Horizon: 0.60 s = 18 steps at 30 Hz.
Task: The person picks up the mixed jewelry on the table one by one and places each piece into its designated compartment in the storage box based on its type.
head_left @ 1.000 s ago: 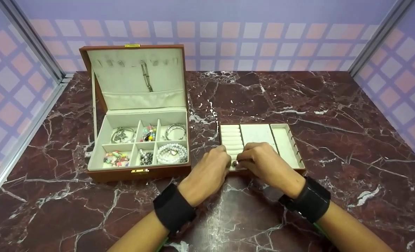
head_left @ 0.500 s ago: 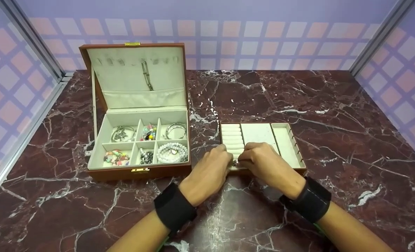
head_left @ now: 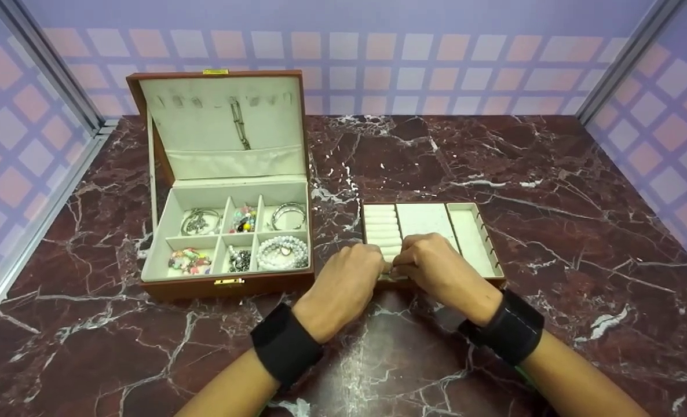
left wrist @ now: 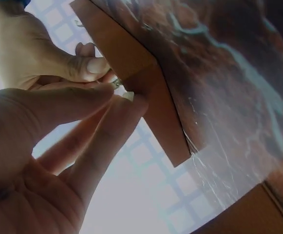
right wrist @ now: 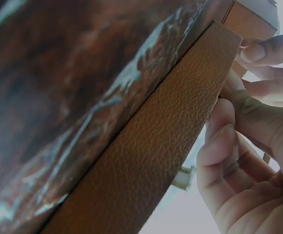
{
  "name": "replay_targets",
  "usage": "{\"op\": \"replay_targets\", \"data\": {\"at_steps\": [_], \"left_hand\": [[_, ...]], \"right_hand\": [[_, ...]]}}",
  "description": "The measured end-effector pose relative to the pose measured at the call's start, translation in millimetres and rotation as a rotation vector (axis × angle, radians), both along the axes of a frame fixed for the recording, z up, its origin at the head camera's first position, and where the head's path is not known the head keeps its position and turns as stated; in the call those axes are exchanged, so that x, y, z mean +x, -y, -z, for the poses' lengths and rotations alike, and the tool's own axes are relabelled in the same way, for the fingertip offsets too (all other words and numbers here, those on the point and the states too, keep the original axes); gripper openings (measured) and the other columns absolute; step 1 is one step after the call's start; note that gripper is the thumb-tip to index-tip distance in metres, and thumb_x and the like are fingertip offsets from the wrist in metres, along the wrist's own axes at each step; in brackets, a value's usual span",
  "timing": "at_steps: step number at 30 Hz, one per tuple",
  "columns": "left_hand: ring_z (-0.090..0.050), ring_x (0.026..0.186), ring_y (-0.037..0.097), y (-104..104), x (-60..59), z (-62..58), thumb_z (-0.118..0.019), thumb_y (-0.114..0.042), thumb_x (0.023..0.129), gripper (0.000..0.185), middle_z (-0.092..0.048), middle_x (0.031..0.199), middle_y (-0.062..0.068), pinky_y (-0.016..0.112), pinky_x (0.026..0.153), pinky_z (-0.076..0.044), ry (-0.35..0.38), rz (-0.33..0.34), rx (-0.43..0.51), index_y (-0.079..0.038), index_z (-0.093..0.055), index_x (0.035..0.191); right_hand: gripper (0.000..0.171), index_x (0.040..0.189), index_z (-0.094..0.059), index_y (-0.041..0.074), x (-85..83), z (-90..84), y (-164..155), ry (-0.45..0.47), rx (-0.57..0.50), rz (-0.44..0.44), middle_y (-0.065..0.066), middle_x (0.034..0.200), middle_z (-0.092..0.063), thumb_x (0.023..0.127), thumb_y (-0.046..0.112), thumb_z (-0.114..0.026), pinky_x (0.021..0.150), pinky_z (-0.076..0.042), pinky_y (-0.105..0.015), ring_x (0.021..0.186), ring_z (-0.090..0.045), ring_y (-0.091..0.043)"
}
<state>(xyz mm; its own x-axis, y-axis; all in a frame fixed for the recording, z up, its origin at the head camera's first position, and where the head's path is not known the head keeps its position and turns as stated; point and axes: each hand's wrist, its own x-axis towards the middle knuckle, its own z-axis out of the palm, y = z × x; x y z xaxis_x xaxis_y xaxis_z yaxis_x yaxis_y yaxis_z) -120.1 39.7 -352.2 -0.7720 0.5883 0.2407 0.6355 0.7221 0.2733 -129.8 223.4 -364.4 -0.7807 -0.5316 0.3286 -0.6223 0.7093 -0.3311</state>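
Both hands meet over the near left corner of a small brown jewelry tray (head_left: 475, 231), beside its cream ring rolls (head_left: 382, 226). My left hand (head_left: 346, 281) pinches a small shiny ring (left wrist: 116, 83) between thumb and forefinger, as the left wrist view shows. From the other side my right hand (head_left: 436, 266) has its thumb and curled fingers on the same ring, fingertips almost touching those of the left. In the head view the fingers cover the ring. The right wrist view shows the tray's leather side (right wrist: 156, 122) right beside the right hand's fingertips (right wrist: 224, 134).
To the left stands an open brown jewelry box (head_left: 227, 286). Its compartments hold a pearl bracelet (head_left: 282, 243), a silver bangle (head_left: 288, 217) and colorful beaded jewelry (head_left: 190, 262). A chain necklace (head_left: 239, 124) hangs inside the lid. Marble-patterned tabletop (head_left: 494, 174) surrounds both.
The fingers have drawn closer together over the tray's near corner, and the ring that showed between them is now covered in the head view. Box and tray stay put.
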Motion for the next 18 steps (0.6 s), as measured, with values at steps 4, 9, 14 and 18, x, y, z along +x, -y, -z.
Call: {"op": "replay_targets", "data": {"at_steps": [4, 9, 14, 18], "left_hand": [[-0.068, 0.069, 0.022, -0.2, -0.1, 2.2, -0.058, -0.016, 0.093, 0.021, -0.07, 0.077, 0.005, 0.03, 0.061, -0.059, -0.037, 0.032, -0.03, -0.01, -0.075, 0.082], [-0.066, 0.068, 0.021, -1.0, 0.2, 3.2, -0.056, -0.004, 0.093, 0.021, -0.069, 0.078, 0.007, 0.027, 0.06, -0.059, -0.116, 0.062, -0.118, -0.006, -0.072, 0.08], [-0.064, 0.07, 0.018, -2.3, 0.4, 4.0, -0.055, -0.003, 0.093, 0.019, -0.068, 0.086, 0.006, 0.024, 0.062, -0.058, -0.122, 0.074, -0.196, -0.005, -0.072, 0.087], [-0.065, 0.068, 0.018, -0.6, -0.6, 3.8, -0.056, -0.004, 0.093, 0.017, -0.067, 0.086, 0.005, 0.023, 0.061, -0.058, -0.12, 0.088, -0.199, -0.005, -0.072, 0.086]], "right_hand": [[0.012, 0.081, -0.078, 0.016, 0.0, 0.1, 1.0, 0.007, -0.007, 0.008, 0.001, 0.071, -0.067, 0.077, 0.005, -0.076, 0.057, -0.052, -0.012, 0.062, -0.061, -0.006], [0.013, 0.082, -0.077, 0.014, -0.9, -0.7, 1.5, 0.065, -0.025, 0.044, 0.0, 0.075, -0.07, 0.073, 0.004, -0.078, 0.06, -0.053, -0.013, 0.065, -0.064, -0.008], [0.015, 0.085, -0.077, 0.016, -0.6, -3.2, 0.3, 0.124, -0.047, 0.052, 0.001, 0.078, -0.071, 0.072, 0.008, -0.079, 0.064, -0.055, -0.015, 0.068, -0.064, -0.006], [0.016, 0.085, -0.077, 0.017, -0.4, -5.0, -0.9, 0.127, -0.05, 0.039, 0.002, 0.078, -0.071, 0.073, 0.008, -0.079, 0.064, -0.055, -0.015, 0.068, -0.064, -0.005]]}}
